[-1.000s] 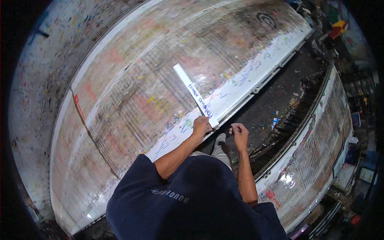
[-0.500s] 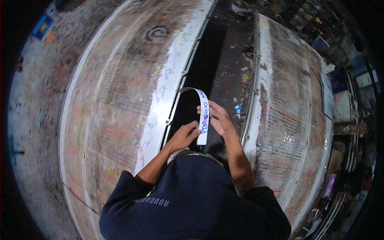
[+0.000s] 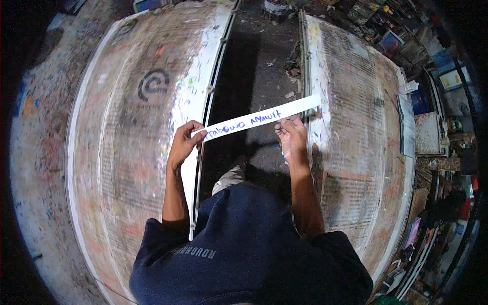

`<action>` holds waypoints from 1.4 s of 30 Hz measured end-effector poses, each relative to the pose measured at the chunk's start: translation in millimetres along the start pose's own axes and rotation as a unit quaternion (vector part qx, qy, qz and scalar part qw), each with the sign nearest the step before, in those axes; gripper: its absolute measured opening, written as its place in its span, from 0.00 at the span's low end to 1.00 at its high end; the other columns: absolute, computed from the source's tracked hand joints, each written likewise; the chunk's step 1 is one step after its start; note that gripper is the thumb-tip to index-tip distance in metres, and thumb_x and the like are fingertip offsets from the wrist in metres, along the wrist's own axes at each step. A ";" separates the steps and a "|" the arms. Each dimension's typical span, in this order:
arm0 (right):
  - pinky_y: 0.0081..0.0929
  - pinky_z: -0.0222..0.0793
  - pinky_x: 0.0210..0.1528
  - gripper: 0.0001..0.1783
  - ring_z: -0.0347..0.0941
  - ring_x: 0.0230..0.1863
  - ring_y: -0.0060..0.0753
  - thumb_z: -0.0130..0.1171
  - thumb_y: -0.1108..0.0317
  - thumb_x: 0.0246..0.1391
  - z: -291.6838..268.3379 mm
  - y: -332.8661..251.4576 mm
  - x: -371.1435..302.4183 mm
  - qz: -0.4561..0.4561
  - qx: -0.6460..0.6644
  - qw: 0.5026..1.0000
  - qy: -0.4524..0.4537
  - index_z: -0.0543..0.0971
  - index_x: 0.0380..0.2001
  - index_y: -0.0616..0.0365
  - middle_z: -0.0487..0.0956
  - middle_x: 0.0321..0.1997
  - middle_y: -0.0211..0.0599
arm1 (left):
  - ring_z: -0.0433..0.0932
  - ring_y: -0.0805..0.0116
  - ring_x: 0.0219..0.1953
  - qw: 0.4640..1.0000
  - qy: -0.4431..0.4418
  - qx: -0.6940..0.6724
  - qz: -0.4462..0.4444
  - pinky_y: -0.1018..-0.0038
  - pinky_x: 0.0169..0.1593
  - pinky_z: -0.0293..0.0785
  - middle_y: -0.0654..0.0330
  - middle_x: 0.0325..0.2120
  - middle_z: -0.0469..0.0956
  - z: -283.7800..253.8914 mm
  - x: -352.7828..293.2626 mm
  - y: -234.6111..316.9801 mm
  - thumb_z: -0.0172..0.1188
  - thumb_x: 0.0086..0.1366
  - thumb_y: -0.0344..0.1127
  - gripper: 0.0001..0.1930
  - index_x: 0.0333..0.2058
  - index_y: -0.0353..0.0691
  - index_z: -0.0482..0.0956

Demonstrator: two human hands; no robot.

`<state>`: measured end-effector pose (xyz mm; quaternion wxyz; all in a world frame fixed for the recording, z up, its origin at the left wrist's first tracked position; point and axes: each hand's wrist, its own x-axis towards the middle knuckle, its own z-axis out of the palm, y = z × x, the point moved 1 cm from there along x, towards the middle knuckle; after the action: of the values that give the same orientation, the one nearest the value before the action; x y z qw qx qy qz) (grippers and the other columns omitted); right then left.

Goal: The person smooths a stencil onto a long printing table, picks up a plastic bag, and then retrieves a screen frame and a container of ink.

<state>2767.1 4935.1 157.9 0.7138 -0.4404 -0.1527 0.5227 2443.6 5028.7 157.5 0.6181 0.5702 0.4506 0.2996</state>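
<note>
A long white strip [image 3: 264, 118] with blue handwriting is stretched almost flat across the gap between two long tables, its right end higher than its left. At the left end, my left hand [image 3: 185, 142] pinches it between thumb and fingers. My right hand [image 3: 294, 140] is at the strip's lower edge, right of the writing, with curled fingers gripping it there. Beyond that hand the strip's free end reaches over the edge of the right table. Whether it is paper or thin plastic, I cannot tell.
Paint-stained tables stand on both sides: the left table [image 3: 137, 152] bears a dark round mark, the right table [image 3: 356, 152] a printed, worn surface. Between them runs a dark floor [image 3: 249, 66] with scraps. Cluttered shelves and boards [image 3: 434, 134] line the far right.
The strip was bent in an arch close to my body; now it is straightened across the gap. My left hand has moved left and away from me, and my hands are farther apart.
</note>
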 end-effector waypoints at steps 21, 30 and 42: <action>0.31 0.76 0.38 0.13 0.78 0.33 0.28 0.62 0.63 0.64 46.6 -118.2 451.0 -0.155 -0.109 0.969 0.158 0.81 0.40 0.64 0.80 0.30 0.36 | 0.66 0.84 0.26 0.984 0.085 0.004 0.158 0.82 0.29 0.60 0.71 0.26 0.76 -19.3 547.6 177.4 0.71 0.64 0.30 0.11 0.44 0.38 0.81; 0.25 0.78 0.35 0.12 0.80 0.29 0.26 0.56 0.66 0.69 148.0 -168.6 674.4 -0.162 -0.146 0.971 0.096 0.81 0.38 0.66 0.83 0.29 0.38 | 0.70 0.82 0.28 0.882 0.283 -0.352 0.138 0.81 0.32 0.67 0.70 0.29 0.76 -40.0 741.6 233.9 0.67 0.69 0.33 0.11 0.45 0.39 0.77; 0.27 0.74 0.35 0.13 0.76 0.31 0.24 0.59 0.63 0.68 149.5 -201.1 921.6 -0.181 -0.183 0.950 0.176 0.80 0.36 0.63 0.81 0.30 0.35 | 0.73 0.79 0.27 0.956 0.129 -0.247 0.088 0.77 0.32 0.67 0.68 0.26 0.79 70.1 1032.7 223.5 0.74 0.62 0.31 0.08 0.31 0.41 0.81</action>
<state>3163.8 5803.6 177.5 0.7192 -0.6135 -0.1947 0.2616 2966.7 5949.3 149.1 0.6477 0.3939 0.3864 0.5254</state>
